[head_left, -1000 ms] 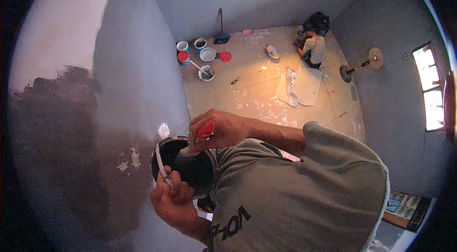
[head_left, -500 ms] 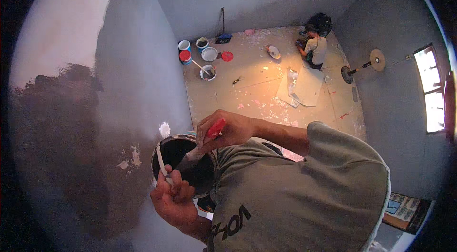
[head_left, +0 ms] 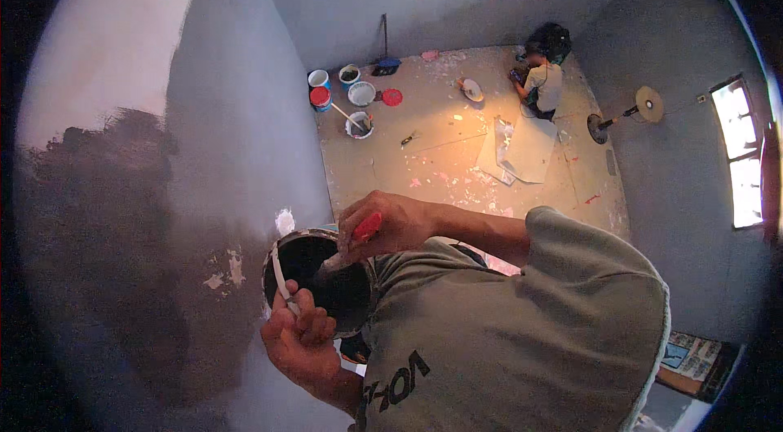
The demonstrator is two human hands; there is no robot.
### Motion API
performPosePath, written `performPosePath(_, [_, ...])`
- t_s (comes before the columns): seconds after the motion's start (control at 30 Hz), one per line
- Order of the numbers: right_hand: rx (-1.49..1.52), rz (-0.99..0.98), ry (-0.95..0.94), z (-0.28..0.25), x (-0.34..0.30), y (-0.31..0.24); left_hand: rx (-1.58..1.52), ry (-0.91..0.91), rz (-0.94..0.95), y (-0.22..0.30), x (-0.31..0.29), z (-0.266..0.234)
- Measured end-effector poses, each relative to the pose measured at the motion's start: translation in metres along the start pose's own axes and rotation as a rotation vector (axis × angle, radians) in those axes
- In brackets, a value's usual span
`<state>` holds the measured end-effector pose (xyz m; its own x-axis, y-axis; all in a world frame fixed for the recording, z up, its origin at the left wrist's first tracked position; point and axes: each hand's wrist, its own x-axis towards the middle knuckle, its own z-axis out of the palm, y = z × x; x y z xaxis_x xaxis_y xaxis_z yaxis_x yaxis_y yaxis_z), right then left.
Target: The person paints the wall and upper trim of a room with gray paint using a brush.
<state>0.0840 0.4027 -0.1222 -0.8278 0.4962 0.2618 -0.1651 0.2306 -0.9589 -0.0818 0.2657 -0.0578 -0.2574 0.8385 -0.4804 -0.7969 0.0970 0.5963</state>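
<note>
My left hand [head_left: 298,338] is closed around the pale handle [head_left: 279,269] of a round bucket [head_left: 347,301] with a dark inside. In my right hand [head_left: 383,224] is a paintbrush with a red handle [head_left: 368,226]. The brush head [head_left: 330,267] is tipped down inside the bucket, and its end fades into the dark. How much paint the bucket holds cannot be made out. Left of the bucket stands a wall with a dark, wet-looking painted patch [head_left: 98,212] and a small whitish spot [head_left: 285,221].
Several buckets, one with a red lid [head_left: 320,97], stand in the far left corner near a dustpan [head_left: 387,66]. A seated person [head_left: 542,85] is by the far wall. A standing fan [head_left: 648,105], a sheet [head_left: 526,150] and scattered flakes are on the floor.
The brush has moved down a little, with more of its head inside the bucket. My left hand keeps its hold on the handle. The view has shifted slightly.
</note>
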Motion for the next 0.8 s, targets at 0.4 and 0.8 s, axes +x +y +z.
performPosePath(0.4, [0.157,0.031,0.027,-0.003,-0.004,0.000,-0.032,-0.081,-0.013,0.001,0.007,-0.013])
performPosePath(0.8, [0.007,-0.036,-0.006,-0.006,-0.007,0.005,-0.017,-0.094,0.036,-0.003,-0.001,-0.010])
